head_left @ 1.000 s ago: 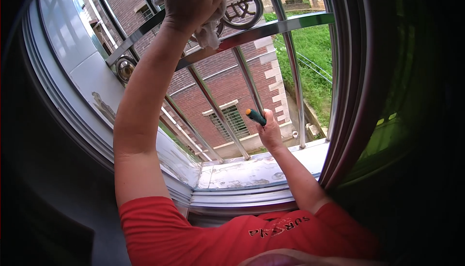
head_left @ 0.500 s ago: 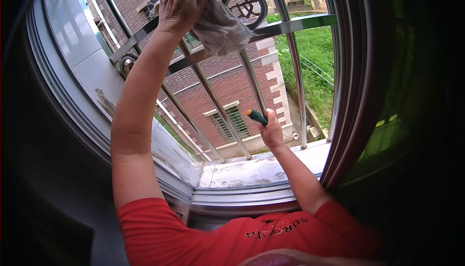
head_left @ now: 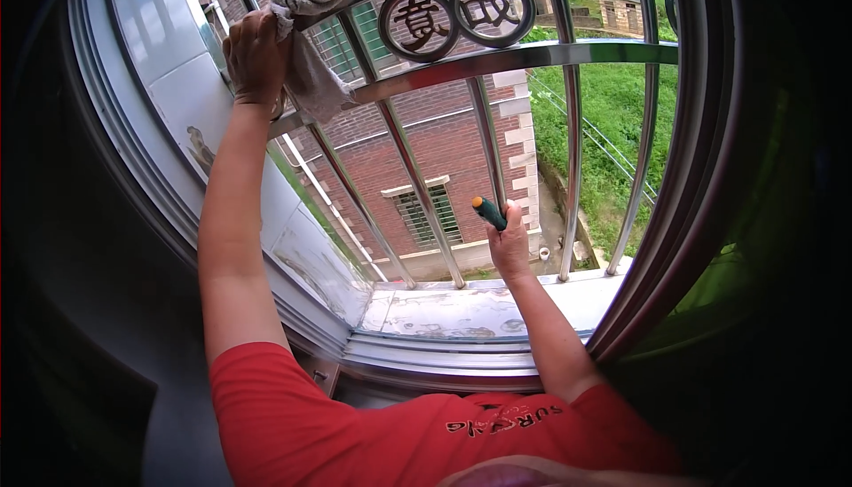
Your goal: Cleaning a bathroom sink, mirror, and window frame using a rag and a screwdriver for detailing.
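Note:
High up at the left, my left hand (head_left: 257, 57) is closed on a crumpled grey cloth (head_left: 321, 83). The cloth lies against the upper rails of a shiny metal window grille (head_left: 444, 70), part of it draped over the top rail and part hanging below. Lower down on the right, my right hand (head_left: 509, 246) is closed round a dark green handle with an orange end (head_left: 488, 212). The far part of that tool is hidden. A vertical bar of the grille meets this hand, and whether the fingers also grip the bar I cannot tell.
Two round ornaments (head_left: 417, 23) sit between the grille's upper rails. Below runs a pale, stained window ledge (head_left: 444, 314) with a sliding track (head_left: 435, 356) in front. A tiled side wall (head_left: 182, 88) stands at the left. Outside are a brick building (head_left: 399, 145) and grass (head_left: 603, 114).
My left hand has moved left and a little down along the grille with the cloth. The view has shifted, showing both round ornaments. My right hand keeps its hold at the same bar.

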Demonstrator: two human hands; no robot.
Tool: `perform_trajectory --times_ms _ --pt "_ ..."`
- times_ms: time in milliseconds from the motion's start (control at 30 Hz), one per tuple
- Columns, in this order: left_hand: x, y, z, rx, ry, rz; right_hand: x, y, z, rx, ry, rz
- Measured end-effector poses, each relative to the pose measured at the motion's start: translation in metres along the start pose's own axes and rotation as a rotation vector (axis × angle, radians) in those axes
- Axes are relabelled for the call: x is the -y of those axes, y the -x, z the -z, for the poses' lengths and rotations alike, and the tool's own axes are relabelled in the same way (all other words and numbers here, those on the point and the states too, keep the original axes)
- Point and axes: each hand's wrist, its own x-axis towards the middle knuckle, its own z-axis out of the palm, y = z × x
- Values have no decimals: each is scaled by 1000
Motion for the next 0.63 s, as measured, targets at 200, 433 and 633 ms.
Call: perform_trajectory --times_ms 200,433,633 --pt "74 34 -20 43 -216 487 -3 2 -5 19 -6 4" --pt "98 -3 -45 507 72 497 -8 3 -7 -12 12 6" --pt "102 -2 -48 665 140 690 -6 3 -5 19 -3 -21"
